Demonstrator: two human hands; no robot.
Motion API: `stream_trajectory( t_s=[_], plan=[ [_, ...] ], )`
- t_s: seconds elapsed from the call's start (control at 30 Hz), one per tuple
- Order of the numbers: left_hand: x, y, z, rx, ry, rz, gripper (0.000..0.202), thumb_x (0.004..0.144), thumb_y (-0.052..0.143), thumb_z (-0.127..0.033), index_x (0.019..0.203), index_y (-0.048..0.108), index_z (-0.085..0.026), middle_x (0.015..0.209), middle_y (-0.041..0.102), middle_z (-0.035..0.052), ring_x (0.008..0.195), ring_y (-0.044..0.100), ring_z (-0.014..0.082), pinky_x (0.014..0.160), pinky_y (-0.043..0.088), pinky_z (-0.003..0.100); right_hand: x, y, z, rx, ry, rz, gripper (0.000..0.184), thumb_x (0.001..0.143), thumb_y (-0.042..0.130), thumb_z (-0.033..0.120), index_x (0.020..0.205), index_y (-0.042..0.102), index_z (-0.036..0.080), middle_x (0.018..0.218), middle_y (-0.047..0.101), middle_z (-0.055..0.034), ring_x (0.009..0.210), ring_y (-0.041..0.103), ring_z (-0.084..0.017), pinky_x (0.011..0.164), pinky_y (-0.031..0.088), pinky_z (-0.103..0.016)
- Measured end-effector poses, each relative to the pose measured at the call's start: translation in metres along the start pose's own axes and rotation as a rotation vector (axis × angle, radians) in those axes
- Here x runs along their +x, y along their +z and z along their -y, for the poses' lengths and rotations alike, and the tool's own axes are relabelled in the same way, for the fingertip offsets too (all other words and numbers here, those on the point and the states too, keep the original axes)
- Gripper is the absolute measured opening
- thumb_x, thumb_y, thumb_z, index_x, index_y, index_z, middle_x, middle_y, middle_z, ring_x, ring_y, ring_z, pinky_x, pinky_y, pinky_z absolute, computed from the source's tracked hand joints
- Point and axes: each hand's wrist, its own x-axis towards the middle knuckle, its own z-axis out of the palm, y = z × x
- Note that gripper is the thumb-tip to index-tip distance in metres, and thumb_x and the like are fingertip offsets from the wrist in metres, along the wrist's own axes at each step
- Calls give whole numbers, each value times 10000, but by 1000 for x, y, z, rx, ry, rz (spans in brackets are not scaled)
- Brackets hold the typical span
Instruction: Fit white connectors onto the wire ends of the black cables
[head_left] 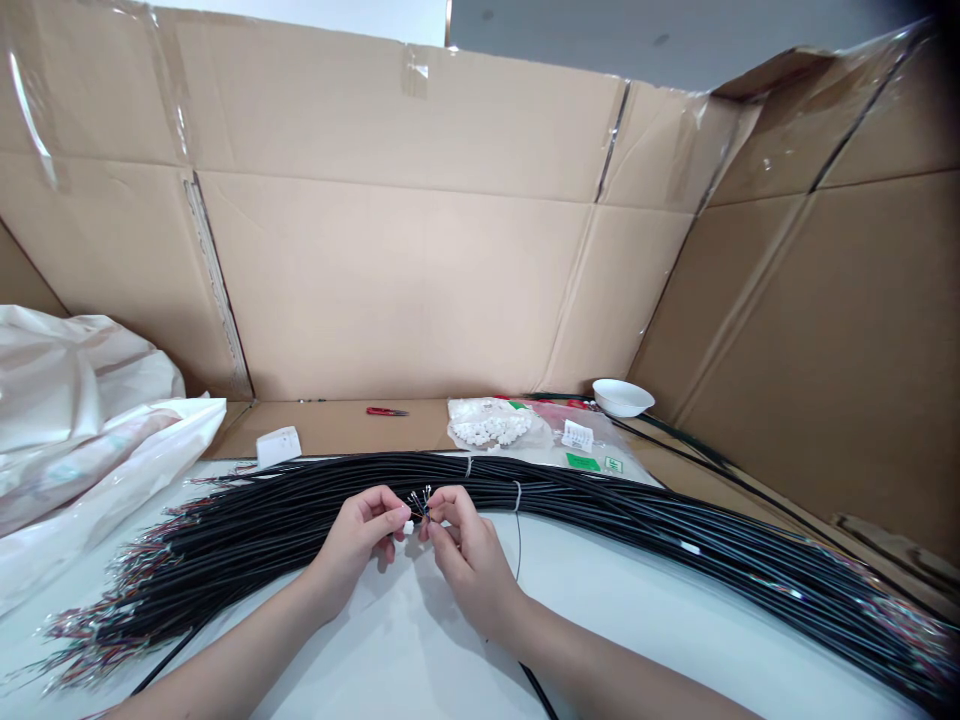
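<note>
Between the fingertips of my left hand point(369, 530) is a small white connector housing point(408, 527). Close beside it, my right hand point(466, 548) pinches the end of a black cable point(538, 692), where thin coloured wires point(421, 500) with small metal tips fan out. One wire seems to run across to the housing; whether it sits inside I cannot tell. The cable passes under my right forearm toward the front edge. Just behind both hands lies a thick bundle of black cables point(300, 510) with stripped coloured wire ends.
Clear bags with white connector housings point(491, 428) lie behind the bundle, with a white bowl point(623, 397) at back right. A red-handled tool point(386, 411) and a white box point(278, 446) stand further left. Plastic sheeting point(90, 430) is at far left; cardboard walls point(405, 280) enclose the table.
</note>
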Motion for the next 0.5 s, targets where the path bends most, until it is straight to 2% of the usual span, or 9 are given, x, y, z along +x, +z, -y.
stream_trajectory(
  t_s=[0.27,0.4,0.5],
  plan=[
    [-4,3,-3,82,74,21,145,699,646,-286,709,629,-142,570,558,-16,461,429,67,412,358,162,2,-1,-1,-59,-57,19,92,855,356,192,873,446,198,690,499,25,545,407,-89,510,310,-198],
    [-6,4,-3,126,109,48,154,721,623,-280,784,672,-149,657,584,8,512,443,77,436,371,165,1,-1,-1,-76,-58,-7,108,857,364,210,759,406,198,582,382,59,473,302,-78,459,250,-195],
    [-6,4,-4,135,118,51,166,729,607,-270,820,689,-157,678,582,16,531,445,85,441,374,170,0,-2,-1,-99,-72,-17,143,863,358,216,731,407,195,582,391,53,485,321,-79,467,256,-196]
  ],
)
